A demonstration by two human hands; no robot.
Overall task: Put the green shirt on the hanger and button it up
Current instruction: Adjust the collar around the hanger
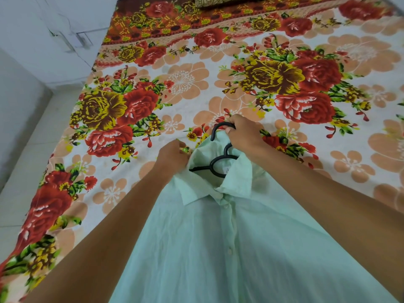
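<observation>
Pale green cotton, the shirt (229,248) lies front-up on the bed (196,84), collar toward the far side, with the black hanger (220,165) already inside the neck and its hook poking out past the collar. The right hand (242,132) curls its fingers round the hook; the left hand (175,156) pinches the collar's left edge at the shoulder. The placket looks closed from the collar down, though whether every one of the buttons is fastened cannot be told. The step in hand seems to be seating the shirt squarely on the hanger. To do it well, hold the hook steady with the right hand while the left hand eases the shoulder seam over the hanger's arm, then check that the collar sits centred and the top button stays done.
</observation>
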